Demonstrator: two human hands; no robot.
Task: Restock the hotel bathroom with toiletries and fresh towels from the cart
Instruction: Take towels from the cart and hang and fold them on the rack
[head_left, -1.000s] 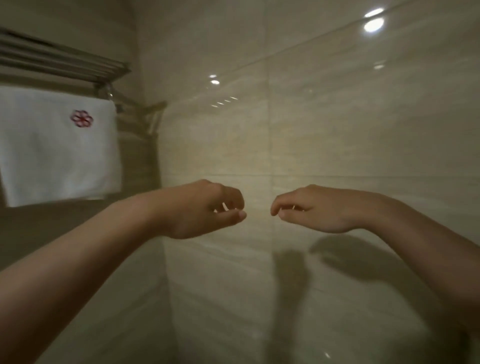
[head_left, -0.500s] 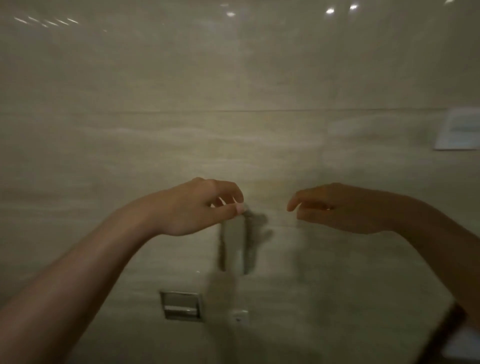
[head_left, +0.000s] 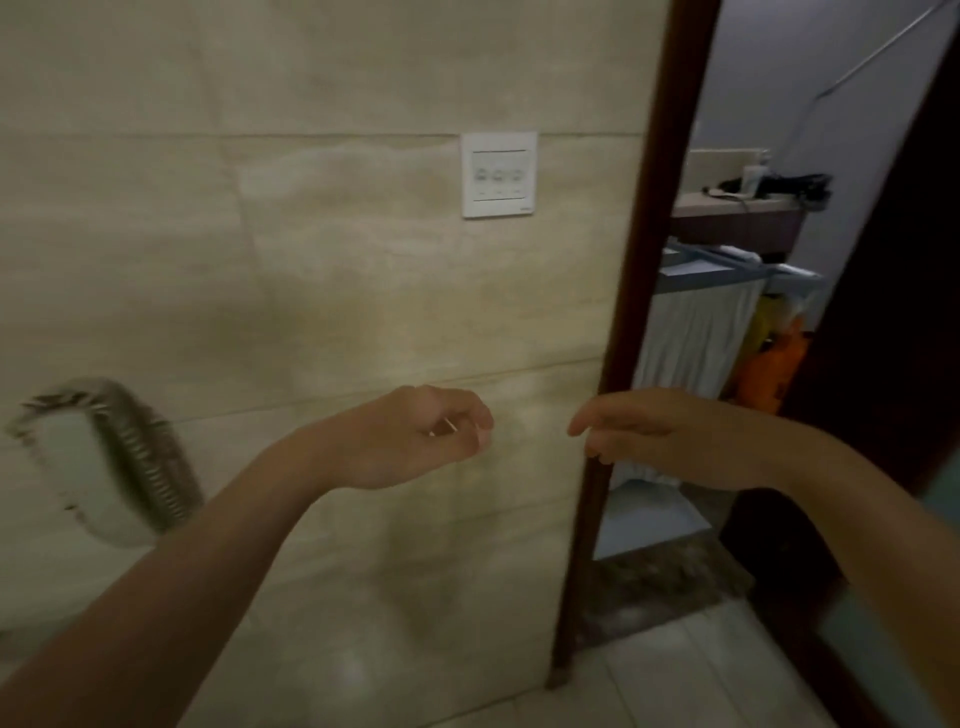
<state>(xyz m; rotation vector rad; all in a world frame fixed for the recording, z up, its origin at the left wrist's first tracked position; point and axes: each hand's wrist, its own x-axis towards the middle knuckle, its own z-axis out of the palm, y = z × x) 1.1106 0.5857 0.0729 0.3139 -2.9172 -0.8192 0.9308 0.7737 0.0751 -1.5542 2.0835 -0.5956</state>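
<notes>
My left hand (head_left: 415, 439) is held up in front of the beige tiled wall, fingers curled in against the thumb with nothing in them. My right hand (head_left: 654, 434) hovers level with it at the edge of the doorway, loosely curled with the index finger out, and it holds nothing. Through the doorway stands the housekeeping cart (head_left: 727, 267), with a grey top frame and a white cloth bag (head_left: 691, 332) hanging from it. No towel or toiletry is in either hand.
A dark brown door frame (head_left: 641, 291) runs top to bottom right of centre. A white switch panel (head_left: 498, 174) is on the wall. A blurred round mirror with a ribbed rim (head_left: 98, 462) is at the left. Orange items (head_left: 763, 374) hang by the cart, and a counter (head_left: 737, 208) lies beyond.
My view has swung right, from the towel rack and hung white towel, across the tiled wall, to the doorway and cart. Both hands keep their raised, curled pose.
</notes>
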